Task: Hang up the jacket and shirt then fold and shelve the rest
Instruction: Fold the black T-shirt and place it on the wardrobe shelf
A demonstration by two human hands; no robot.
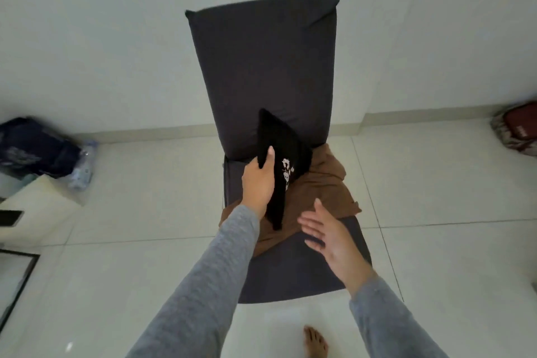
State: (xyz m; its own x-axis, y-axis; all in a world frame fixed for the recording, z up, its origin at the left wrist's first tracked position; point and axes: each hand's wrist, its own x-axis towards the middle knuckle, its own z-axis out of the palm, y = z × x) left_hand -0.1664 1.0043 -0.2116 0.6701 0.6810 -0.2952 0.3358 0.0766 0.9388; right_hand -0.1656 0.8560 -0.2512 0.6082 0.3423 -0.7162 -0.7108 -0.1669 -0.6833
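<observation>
A white print (287, 173) is seen on the black garment (279, 142), but nothing in it can be read. The garment is folded into a narrow, tilted slab and is gripped at its edge by the left hand (258, 180), above a crumpled brown garment (325, 183) lying on the chair (261, 67) seat. The right hand (328, 232) is held flat, fingers apart, holding nothing. A red bag (520, 132) is cut off at the right edge, and its white mark is too blurred to read.
</observation>
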